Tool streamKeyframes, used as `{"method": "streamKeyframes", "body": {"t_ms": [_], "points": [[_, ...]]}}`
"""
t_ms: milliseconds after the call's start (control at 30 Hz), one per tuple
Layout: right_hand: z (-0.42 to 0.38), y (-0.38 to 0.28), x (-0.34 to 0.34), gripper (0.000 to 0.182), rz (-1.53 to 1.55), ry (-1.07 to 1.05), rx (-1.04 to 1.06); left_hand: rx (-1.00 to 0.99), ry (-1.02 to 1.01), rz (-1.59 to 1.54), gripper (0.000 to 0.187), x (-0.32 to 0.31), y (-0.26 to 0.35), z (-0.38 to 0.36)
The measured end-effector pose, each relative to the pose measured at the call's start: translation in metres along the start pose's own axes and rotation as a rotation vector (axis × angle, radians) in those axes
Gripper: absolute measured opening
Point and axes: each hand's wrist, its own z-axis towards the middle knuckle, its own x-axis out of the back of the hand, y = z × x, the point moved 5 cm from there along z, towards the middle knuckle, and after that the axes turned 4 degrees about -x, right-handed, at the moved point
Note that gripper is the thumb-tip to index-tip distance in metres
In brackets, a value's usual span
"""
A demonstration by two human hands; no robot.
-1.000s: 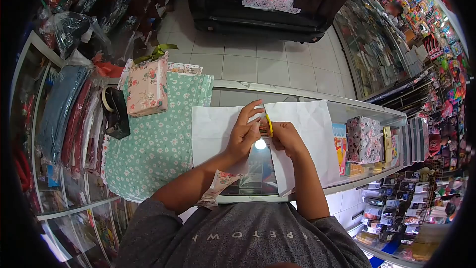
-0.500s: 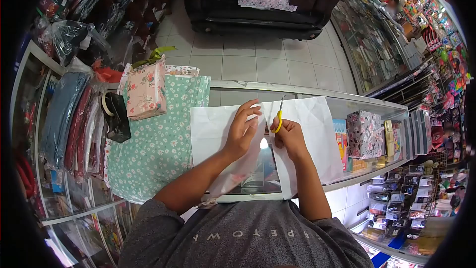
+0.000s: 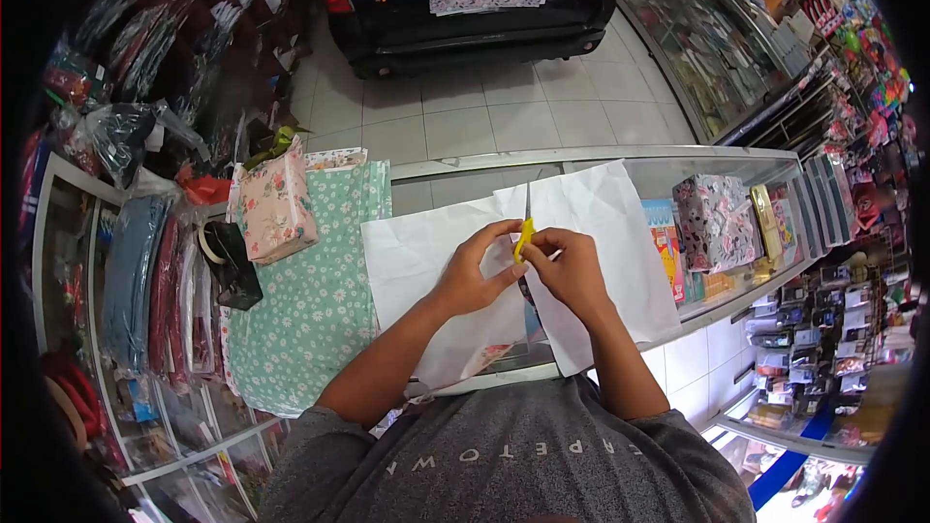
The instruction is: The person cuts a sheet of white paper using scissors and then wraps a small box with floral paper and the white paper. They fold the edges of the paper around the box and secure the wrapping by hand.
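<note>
Yellow-handled scissors (image 3: 525, 235) point away from me over a glass counter, blades toward its far edge. My right hand (image 3: 565, 269) is closed on their handle. Beside them my left hand (image 3: 477, 271) is curved, its thumb and forefinger apart, with the fingertips close to the yellow handle; whether they touch it I cannot tell. Under my left hand lies one piece of white paper (image 3: 407, 257), and under my right hand another piece of white paper (image 3: 630, 261). A gap shows between the two pieces near me, and their far parts overlap.
Green floral paper (image 3: 310, 329) covers the counter's left part, with a pink floral package (image 3: 276, 213) and a black tape dispenser (image 3: 231, 266) on it. At right are a floral box (image 3: 715, 223) and a gold box (image 3: 765, 223). The counter's metal edge (image 3: 465, 167) runs beyond the paper.
My left hand has come down and nearer to the scissors. The scissors have turned more upright in my right hand. The two paper pieces now overlap at the far side. The view has shifted slightly.
</note>
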Motion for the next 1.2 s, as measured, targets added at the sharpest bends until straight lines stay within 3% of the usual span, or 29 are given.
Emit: {"method": "streamKeyframes", "body": {"t_ms": [67, 133, 167, 200, 300, 367, 400, 467, 500, 600, 833, 967, 1100, 1200], "points": [[-0.004, -0.01, 0.015, 0.017, -0.15, 0.099, 0.069, -0.049, 0.006, 0.061, 0.055, 0.002, 0.006, 0.002], [-0.012, -0.025, 0.034, 0.02, -0.494, 0.292, 0.174, -0.055, 0.003, 0.0, 0.051, 0.002, 0.009, 0.002], [-0.014, -0.026, 0.041, 0.019, -0.476, 0.305, 0.079, -0.031, -0.006, 0.014, 0.048, 0.001, 0.014, 0.002], [-0.017, -0.024, 0.05, 0.019, -0.551, 0.414, 0.197, -0.033, -0.014, 0.014, 0.048, 0.0, 0.012, 0.002], [-0.018, -0.01, 0.079, 0.02, -0.759, 0.541, 0.166, -0.061, -0.064, 0.06, 0.048, -0.003, 0.006, 0.001], [-0.016, 0.005, 0.097, 0.022, -0.832, 0.51, -0.105, -0.15, -0.074, 0.047, 0.05, -0.004, 0.014, 0.002], [-0.016, 0.011, 0.106, 0.022, -0.829, 0.512, -0.109, -0.15, -0.079, 0.048, 0.05, -0.005, 0.018, 0.002], [-0.012, 0.03, 0.113, 0.025, -0.683, 0.378, -0.17, -0.23, -0.058, 0.344, 0.047, -0.004, 0.033, 0.002], [-0.014, 0.033, 0.115, 0.023, -0.623, 0.433, -0.146, -0.27, -0.046, 0.495, 0.047, -0.003, 0.038, 0.002], [-0.014, 0.042, 0.12, 0.022, -0.674, 0.532, -0.084, -0.169, -0.183, 0.557, 0.037, -0.005, 0.031, -0.003], [-0.018, 0.042, 0.122, 0.025, -0.699, 0.62, -0.139, -0.175, -0.216, 0.58, 0.026, -0.008, 0.02, -0.004], [-0.004, 0.061, 0.129, 0.026, -0.632, 0.543, -0.109, -0.161, -0.304, 0.673, 0.023, -0.01, -0.01, -0.001], [0.004, 0.07, 0.14, 0.028, -0.56, 0.54, -0.177, -0.089, -0.48, 0.838, 0.03, -0.011, -0.031, 0.001], [0.004, 0.063, 0.136, 0.028, -0.527, 0.508, -0.19, -0.01, -0.438, 0.748, 0.04, -0.008, -0.039, -0.002]]}}
